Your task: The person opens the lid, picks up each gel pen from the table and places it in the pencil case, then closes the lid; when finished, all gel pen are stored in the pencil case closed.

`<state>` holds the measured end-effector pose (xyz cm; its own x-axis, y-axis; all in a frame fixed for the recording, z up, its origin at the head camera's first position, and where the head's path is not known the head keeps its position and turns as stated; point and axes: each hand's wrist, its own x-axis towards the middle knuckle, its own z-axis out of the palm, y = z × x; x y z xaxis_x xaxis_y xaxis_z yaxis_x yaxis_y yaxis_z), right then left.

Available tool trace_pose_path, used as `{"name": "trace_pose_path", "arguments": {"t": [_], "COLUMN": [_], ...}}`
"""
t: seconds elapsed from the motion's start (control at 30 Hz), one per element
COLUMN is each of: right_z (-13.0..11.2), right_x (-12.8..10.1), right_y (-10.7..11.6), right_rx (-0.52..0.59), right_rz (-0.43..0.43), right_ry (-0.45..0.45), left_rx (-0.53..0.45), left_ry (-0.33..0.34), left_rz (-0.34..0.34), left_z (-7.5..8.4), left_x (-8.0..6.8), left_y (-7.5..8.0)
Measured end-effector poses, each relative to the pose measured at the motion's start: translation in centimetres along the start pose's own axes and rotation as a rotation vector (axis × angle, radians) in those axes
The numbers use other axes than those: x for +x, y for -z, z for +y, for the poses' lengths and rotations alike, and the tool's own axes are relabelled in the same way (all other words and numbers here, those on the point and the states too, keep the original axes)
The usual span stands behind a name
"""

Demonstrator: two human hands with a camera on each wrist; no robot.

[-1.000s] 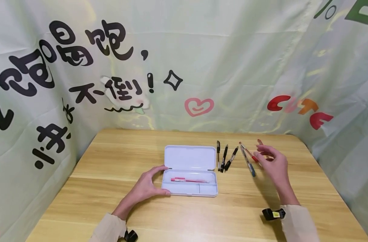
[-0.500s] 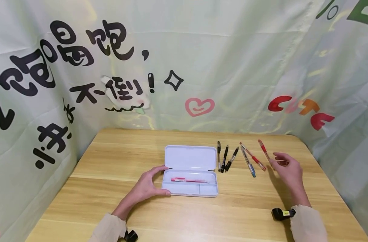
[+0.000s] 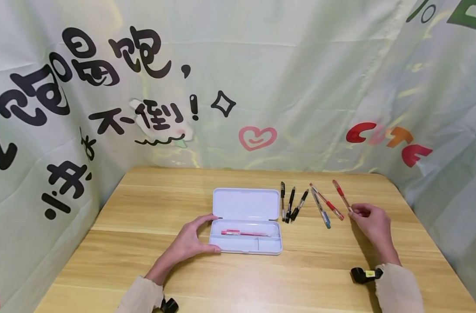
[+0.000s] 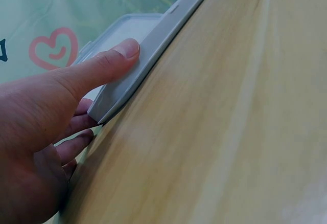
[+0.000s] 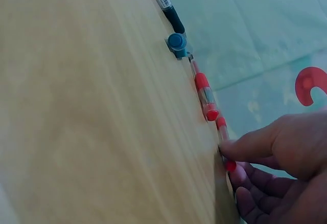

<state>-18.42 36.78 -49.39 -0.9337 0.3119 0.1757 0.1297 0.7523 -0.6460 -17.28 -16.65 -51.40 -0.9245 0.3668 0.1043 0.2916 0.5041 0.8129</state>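
A pale lilac pencil case (image 3: 246, 204) lies with its lid raised at mid-table; a pink pen (image 3: 238, 233) is in its long rear compartment. My left hand (image 3: 189, 241) holds the case by its left end, its thumb (image 4: 120, 55) against the front wall in the left wrist view. On the right, my right hand (image 3: 373, 221) pinches the near end of a red pen (image 3: 341, 193) that lies slanted on the table. Its far end points toward the back curtain. In the right wrist view, thumb and fingers partly cover that pen.
Left of the held pen lie another red pen (image 3: 329, 203), a blue-capped pen (image 3: 321, 210) and several black pens (image 3: 290, 205), close to the case's right side. A printed curtain (image 3: 300, 87) hangs behind the wooden table (image 3: 300, 278).
My right hand has moved right, away from above the red pens, to the near end of the rightmost one, and its fingers have closed there. The left hand and case stay put.
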Motion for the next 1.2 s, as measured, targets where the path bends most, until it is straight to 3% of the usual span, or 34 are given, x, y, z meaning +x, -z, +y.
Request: {"name": "trace_pose_path", "arguments": {"t": [0.33, 0.53, 0.83, 1.2], "right_z": [-0.7, -2.5, -6.1, -10.6], "right_x": [-0.7, -0.9, -1.4, -3.0], "right_y": [0.2, 0.7, 1.2, -1.0], "right_rx": [-0.004, 0.063, 0.280, 0.383], "right_rz": [0.028, 0.021, 0.024, 0.038], "right_ry": [-0.044, -0.023, 0.064, 0.250], "left_rx": [-0.006, 0.002, 0.019, 0.018], "left_ry": [0.000, 0.000, -0.004, 0.010], "left_rz": [-0.001, -0.001, 0.000, -0.004], "left_z": [0.0, -0.1, 0.0, 0.1], "left_x": [-0.2, -0.1, 0.1, 0.0], "left_y": [0.0, -0.1, 0.1, 0.1]}}
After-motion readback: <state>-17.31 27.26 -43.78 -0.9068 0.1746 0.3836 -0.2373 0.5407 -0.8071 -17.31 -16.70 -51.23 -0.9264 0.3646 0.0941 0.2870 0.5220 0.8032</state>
